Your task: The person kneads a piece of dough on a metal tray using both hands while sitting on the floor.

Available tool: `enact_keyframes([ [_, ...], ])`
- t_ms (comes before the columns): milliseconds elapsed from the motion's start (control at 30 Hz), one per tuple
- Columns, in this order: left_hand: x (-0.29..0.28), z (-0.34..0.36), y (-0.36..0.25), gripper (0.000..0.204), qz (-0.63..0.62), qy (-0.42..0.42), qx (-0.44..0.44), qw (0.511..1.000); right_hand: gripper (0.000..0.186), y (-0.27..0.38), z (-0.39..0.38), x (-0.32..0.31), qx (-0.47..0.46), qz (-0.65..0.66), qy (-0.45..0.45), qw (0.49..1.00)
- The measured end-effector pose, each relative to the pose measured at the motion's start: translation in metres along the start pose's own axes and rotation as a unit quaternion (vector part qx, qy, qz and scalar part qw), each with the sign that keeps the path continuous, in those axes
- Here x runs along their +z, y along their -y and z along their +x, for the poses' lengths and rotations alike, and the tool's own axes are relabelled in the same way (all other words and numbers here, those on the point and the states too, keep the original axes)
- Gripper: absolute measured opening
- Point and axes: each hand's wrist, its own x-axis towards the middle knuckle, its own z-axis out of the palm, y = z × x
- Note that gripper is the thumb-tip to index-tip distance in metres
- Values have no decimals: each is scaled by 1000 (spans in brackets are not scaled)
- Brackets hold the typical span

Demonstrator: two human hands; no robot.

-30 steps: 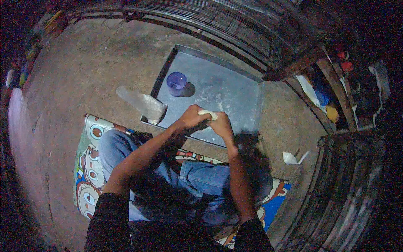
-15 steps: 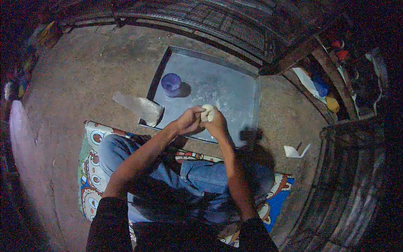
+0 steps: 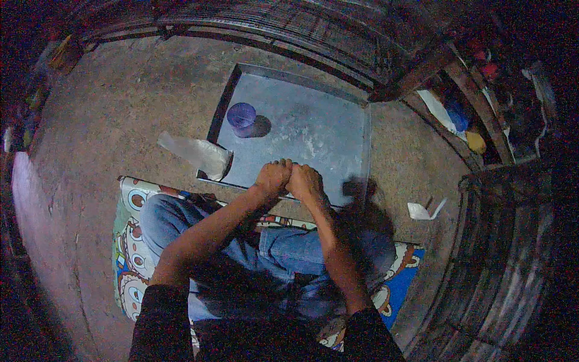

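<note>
My left hand [image 3: 274,177] and my right hand [image 3: 306,183] are pressed together over the near edge of a shallow metal tray [image 3: 341,133]. Both are closed, knuckles up, with curled fingers meeting. The pale lump of dough that they held half a second ago is hidden by them now. White flour-like smears lie on the tray beyond my hands. A purple cup [image 3: 242,117] stands on the tray's left side. At the tray's near left corner, a whitish plastic bag [image 3: 208,158] leans over the rim.
Under my crossed legs [image 3: 289,247] is a colourful cartoon-printed mat [image 3: 132,253]. A small white paper or wrapper [image 3: 419,211] lies on the floor at the right. Slatted wooden structures [image 3: 494,241] border the right side and the back.
My hands have drawn slightly nearer and turned knuckles up, closing over the dough, which showed between my fingertips before. The view has shifted a little.
</note>
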Motion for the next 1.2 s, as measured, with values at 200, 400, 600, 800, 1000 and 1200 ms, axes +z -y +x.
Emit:
enact_keyframes([
  [200,-16,2,3,27,-32,59,-35,997,32,3,3,-2,-6,-30,-18,999],
  [400,-56,10,8,33,-90,68,19,993,47,-21,8,-5,-47,63,-105,991],
  [600,-56,11,43,39,-426,73,36,901,47,-56,18,-1,-91,267,-2,959],
  [800,-58,19,39,32,-591,44,-41,804,31,-70,24,14,-20,368,-57,928],
  [1000,-53,11,46,30,-434,-106,-42,894,24,-20,1,-16,-37,319,-85,943],
  [1200,-44,16,53,29,-446,-86,-51,889,31,-38,11,-7,-70,288,-34,954],
])
